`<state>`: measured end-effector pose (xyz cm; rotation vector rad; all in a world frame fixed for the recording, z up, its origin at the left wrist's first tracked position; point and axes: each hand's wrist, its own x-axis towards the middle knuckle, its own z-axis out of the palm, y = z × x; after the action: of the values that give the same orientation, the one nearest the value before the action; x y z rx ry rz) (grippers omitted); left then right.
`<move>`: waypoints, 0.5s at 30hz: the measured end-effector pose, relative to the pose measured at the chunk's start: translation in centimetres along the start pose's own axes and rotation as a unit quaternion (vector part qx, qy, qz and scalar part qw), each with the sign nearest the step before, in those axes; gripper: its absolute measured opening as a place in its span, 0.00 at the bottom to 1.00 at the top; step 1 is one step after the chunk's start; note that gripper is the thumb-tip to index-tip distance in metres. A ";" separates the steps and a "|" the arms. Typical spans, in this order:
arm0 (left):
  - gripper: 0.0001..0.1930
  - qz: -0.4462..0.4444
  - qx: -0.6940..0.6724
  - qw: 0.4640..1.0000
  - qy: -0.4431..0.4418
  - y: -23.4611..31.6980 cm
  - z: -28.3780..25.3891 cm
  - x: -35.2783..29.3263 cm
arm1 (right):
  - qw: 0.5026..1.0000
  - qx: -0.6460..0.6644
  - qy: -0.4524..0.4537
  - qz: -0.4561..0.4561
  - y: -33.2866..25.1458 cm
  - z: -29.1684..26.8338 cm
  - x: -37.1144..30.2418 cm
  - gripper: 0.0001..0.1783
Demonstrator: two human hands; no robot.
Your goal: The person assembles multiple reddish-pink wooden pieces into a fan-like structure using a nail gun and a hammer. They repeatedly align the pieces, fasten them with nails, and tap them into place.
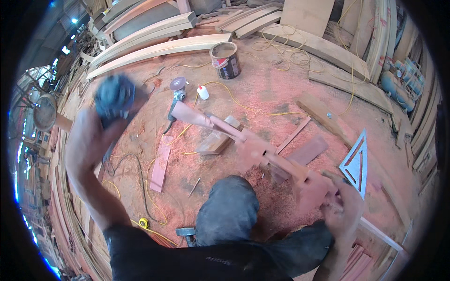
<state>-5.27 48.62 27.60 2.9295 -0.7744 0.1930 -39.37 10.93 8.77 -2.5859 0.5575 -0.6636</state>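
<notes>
My left hand (93, 133) is raised at the left, closed around a dark blue, rounded object (115, 96); motion blur hides its kind. On the right, my right hand (344, 206) grips the near end of a long reddish wooden piece (253, 149) with notches and slots cut in it. That piece slants away to the far left, passing over a wooden block (213, 143). Beyond its far end lies an angle grinder (176, 104) with a round disc, and a white bottle (203, 92) with a red tip stands beside it. A triangular metal square (357, 164) is near my right hand.
Pink sawdust covers the floor, crossed by yellow cords (229, 96). A dark bucket (226, 63) stands farther off, before curved beams (159, 51). A yellow tape measure (143, 223) and a dark-headed tool (186, 232) lie near my knee. Planks are stacked along both sides.
</notes>
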 end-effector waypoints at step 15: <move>0.46 -0.178 -0.015 0.978 -0.112 -9.8 40.8 -18.3 | 0.991 0.006 -0.105 0.082 2.2 -1.5 7.4 0.45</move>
<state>-12.26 60.50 -16.01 3.0282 -0.2582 -0.1799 -34.79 5.20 11.59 -2.5232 0.6851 -0.3336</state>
